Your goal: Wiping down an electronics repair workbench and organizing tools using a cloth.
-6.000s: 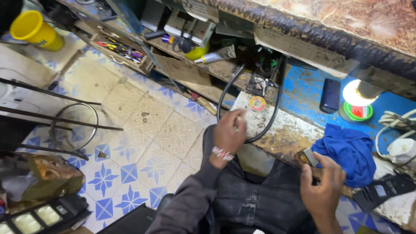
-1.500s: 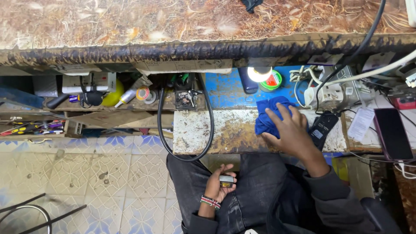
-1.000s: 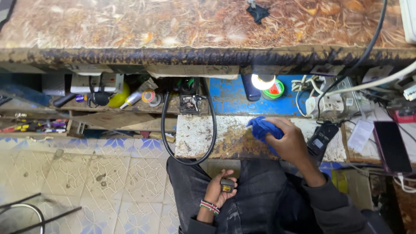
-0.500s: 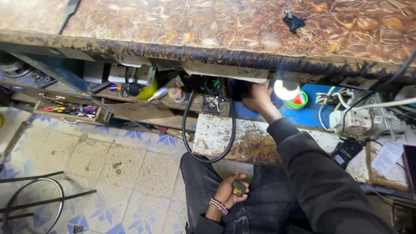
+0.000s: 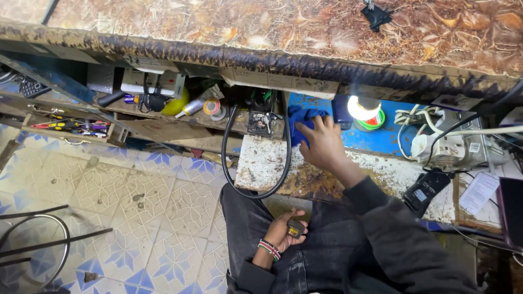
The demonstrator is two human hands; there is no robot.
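Down in the lap, left hand (image 5: 283, 234) curled around a small dark device (image 5: 296, 228) with a yellowish face, fingers (image 5: 298, 219) clenched on it from the sides, beaded band at the wrist. Up on the table (image 5: 261, 163), right hand (image 5: 322, 142) stretched forward and pressed flat on a blue cloth (image 5: 303, 117), fingers (image 5: 312, 126) spread and laid over the bunched fabric rather than closed round it; whether any fold is pinched underneath, cannot tell. Cloth forward of the right palm, bunched against the back of the blue-painted patch, just beside a dark phone-like slab (image 5: 341, 108) and near a glowing lamp (image 5: 366, 109) on a green and red base. Small device low and well apart from the cloth, almost straight below it, so left hand nearer the device, right hand the only one at the cloth; long axis of the device too small to judge. To the left of the cloth, a black cable (image 5: 256, 163) looping down over the table's front edge and back up to a small fixture. To the right, a white power strip (image 5: 447, 148) with coiled leads and a black adapter (image 5: 425, 188) near the front edge. Open room mainly on the worn pale patch between the cable loop and the right forearm; overhanging counter edge (image 5: 272, 62) close above the cloth, shelves of tools to the left, tiled floor (image 5: 120, 207) below.
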